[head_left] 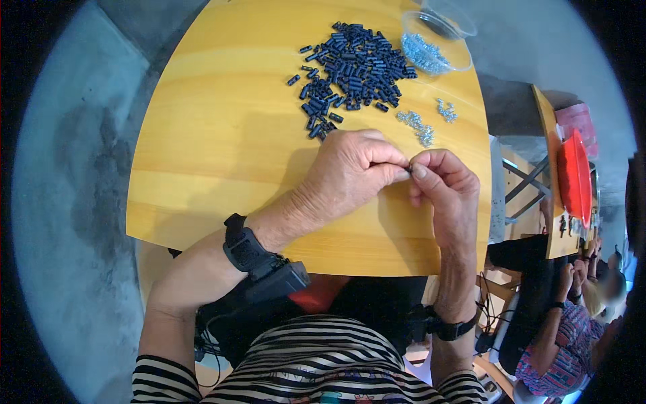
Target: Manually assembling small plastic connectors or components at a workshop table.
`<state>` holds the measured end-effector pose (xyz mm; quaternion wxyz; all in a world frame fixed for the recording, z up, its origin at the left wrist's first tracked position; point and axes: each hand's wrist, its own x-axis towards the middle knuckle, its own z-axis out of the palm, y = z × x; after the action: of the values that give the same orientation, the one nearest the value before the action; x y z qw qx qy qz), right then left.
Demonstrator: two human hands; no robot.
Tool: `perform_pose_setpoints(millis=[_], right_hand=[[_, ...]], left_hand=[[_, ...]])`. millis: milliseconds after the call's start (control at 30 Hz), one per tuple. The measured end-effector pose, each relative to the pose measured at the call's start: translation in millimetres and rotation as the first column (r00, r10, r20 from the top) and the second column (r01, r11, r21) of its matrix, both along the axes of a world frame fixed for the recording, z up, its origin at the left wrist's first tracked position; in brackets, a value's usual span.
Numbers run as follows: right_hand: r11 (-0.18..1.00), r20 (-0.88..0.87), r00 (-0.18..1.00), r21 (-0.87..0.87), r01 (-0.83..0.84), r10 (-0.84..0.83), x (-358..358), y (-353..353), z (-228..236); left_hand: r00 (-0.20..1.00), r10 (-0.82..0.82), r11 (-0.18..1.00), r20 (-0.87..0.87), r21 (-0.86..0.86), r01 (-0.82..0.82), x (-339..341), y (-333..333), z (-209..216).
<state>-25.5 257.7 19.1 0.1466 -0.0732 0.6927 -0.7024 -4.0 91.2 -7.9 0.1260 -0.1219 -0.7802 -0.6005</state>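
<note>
Both hands meet over the near middle of the yellow wooden counter. The left hand and the right hand bring their fingertips together at one spot, thumb and forefinger of each pinched tight on a tiny dark piece. It is too small and too covered to tell whether it is one part or two being joined.

Just beyond the knuckles lies a loose heap of small dark blue plastic cylinders. To its right sits a scatter of little silvery metal parts, and more of them fill a clear plastic cup near the far edge. Each wrist carries a black strapped device.

By my judgement the step in hand is a fine fitting of one small part to another. It goes best with the wrists resting on the counter for steadiness, the two pieces kept in line, and pressure applied straight along their axis rather than at an angle. Working low over the counter means a slipped piece lands close by.
</note>
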Motion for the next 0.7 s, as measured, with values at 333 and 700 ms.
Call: perform_pose_setpoints(millis=[333,700], right_hand=[[0.939,-0.202,0.979,0.340,0.044,0.027,1.0,-1.3,-12.0],[0.976,-0.183,0.982,0.219,-0.008,0.049,1.2,1.8,-17.2]], left_hand=[[0.995,0.029,0.959,-0.098,-0.279,-0.056,-3.1,6.7,-6.1],[0.998,0.019,0.942,-0.067,-0.333,-0.040,1.5,2.9,-4.6]])
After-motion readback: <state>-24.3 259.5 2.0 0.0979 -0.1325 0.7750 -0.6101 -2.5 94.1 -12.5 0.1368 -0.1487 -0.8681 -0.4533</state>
